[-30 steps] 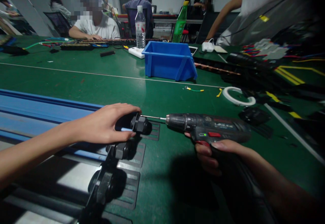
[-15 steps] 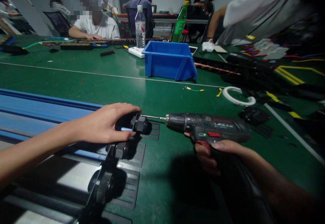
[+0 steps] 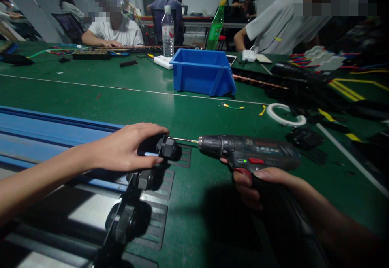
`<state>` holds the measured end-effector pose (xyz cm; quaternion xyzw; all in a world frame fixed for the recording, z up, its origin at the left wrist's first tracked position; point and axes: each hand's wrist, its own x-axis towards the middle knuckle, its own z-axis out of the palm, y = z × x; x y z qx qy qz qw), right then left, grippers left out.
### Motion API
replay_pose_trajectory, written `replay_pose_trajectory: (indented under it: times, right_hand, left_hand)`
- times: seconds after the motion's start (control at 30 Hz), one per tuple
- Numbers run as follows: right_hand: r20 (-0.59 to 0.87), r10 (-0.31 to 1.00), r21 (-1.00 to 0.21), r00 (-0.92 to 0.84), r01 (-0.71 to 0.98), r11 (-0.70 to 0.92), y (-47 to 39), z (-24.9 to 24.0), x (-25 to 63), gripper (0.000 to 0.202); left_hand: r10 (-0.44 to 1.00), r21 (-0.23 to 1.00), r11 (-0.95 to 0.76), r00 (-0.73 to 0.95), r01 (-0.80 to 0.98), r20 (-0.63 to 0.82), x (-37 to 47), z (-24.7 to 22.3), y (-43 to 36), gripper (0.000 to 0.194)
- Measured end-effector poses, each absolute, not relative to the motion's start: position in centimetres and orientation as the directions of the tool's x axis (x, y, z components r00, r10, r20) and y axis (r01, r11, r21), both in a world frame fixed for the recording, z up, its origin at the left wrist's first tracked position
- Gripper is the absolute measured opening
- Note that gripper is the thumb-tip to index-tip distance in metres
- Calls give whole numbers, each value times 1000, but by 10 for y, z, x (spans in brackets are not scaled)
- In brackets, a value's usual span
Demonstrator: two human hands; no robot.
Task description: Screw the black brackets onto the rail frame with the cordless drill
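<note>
My left hand [image 3: 130, 148] grips the far end of a black end plate [image 3: 129, 193], thumb and forefinger reaching around a black cable gland [image 3: 168, 148]. Two more cable glands [image 3: 126, 221] stick out of the same plate nearer to me. The plate sits across the end of a blue metal profile [image 3: 57, 132]. My right hand [image 3: 273, 179] holds a cordless drill [image 3: 252, 149] level, a finger at its red trigger. The drill's long thin bit [image 3: 182, 139] points left, its tip at the plate's far corner beside my left fingertips. Whether it sits in a screw is too small to tell.
Black slotted tabs [image 3: 158, 229] lie along the plate. Beyond stand a blue bin [image 3: 200, 75], a water bottle [image 3: 168, 33] and a green bottle [image 3: 215, 29]. A white ring [image 3: 285, 121] and black parts lie at right. People sit across the table [image 3: 121, 86].
Both my hands, the drill and the plate look unmoved. At the upper right, a person in a white shirt has shifted, with the arm further left.
</note>
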<state>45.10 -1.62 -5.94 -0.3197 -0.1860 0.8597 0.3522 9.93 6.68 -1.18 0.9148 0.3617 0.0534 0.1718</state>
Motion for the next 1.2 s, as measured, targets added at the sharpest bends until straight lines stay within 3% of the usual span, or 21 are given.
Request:
replay_pose_trajectory:
  times: [0.23, 0.73, 1.2]
  right_hand:
    - [-451, 712, -515, -538, -496, -700, -17, -62, 451, 39]
    - [-406, 735, -567, -543, -480, -669, -13, -59, 451, 24]
    - [-430, 760, -583, -487, -494, -646, -19, -57, 448, 35]
  left_hand:
    - [688, 360, -670, 725, 650, -29, 99, -13, 67, 61]
    - [691, 373, -658, 722, 654, -48, 103, -10, 68, 59]
    - [668, 377, -686, 744, 623, -14, 99, -13, 68, 61]
